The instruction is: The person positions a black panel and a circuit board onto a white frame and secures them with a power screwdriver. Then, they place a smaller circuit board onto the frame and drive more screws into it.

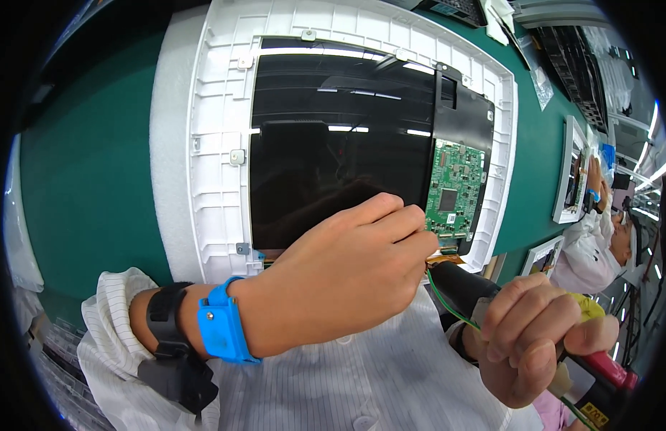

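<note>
A white plastic frame [219, 172] lies before me, with a dark, glossy display panel [340, 165] inside it. On the panel's right side sits a green circuit board [456, 190] on a black plate [471, 113]. My left hand [369, 251], wearing a blue wrist strap, reaches over the panel's near right corner beside the board. Its fingers are pinched together, and their tips are hidden. My right hand [541, 327] is wrapped around what looks like an electric screwdriver [458, 289], black with a red part, its nose toward that corner. A thin green wire [448, 302] runs along it.
White foam [171, 144] lies under the frame on a green table [95, 165]. Farther right are a smaller white-framed unit [568, 172] and another [541, 257], near a person in white [584, 251]. Black trays [570, 72] stand at the far right.
</note>
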Tool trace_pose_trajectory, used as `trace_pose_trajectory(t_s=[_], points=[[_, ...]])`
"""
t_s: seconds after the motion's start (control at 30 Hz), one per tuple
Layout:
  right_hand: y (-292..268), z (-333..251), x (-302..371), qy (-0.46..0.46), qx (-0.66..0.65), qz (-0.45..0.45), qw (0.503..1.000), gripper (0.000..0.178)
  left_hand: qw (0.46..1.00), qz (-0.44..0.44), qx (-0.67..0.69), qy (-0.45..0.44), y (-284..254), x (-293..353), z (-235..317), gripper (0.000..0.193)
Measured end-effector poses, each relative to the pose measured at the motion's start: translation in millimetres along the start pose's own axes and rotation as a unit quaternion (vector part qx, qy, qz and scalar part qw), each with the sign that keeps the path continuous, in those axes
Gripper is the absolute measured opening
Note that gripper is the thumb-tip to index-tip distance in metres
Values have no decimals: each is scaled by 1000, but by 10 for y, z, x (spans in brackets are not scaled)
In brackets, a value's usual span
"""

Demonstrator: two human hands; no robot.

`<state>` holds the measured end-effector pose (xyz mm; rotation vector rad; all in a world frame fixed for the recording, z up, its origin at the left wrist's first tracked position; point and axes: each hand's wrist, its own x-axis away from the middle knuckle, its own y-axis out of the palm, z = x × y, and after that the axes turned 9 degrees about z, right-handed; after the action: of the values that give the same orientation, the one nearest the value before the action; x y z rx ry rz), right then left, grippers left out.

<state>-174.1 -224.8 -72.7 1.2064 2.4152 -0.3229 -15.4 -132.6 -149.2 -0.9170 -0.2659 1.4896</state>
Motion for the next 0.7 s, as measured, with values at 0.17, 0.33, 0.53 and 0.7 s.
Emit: trace_pose_trajectory(t_s=[0.17, 0.33, 0.53, 0.7], points=[[-67, -116, -89, 48, -29, 16, 998, 31, 1000, -18, -9, 13, -76, -49, 17, 15], [-503, -116, -544, -36, -55, 7, 998, 28, 999, -7, -24, 30, -54, -3, -24, 16], [-1008, 374, -1177, -48, 94, 81, 991, 44, 998, 5, -42, 40, -109, -26, 65, 17], [-1072, 616, -1374, -42, 135, 68, 988, 46, 978, -30, -190, 83, -68, -13, 185, 17]])
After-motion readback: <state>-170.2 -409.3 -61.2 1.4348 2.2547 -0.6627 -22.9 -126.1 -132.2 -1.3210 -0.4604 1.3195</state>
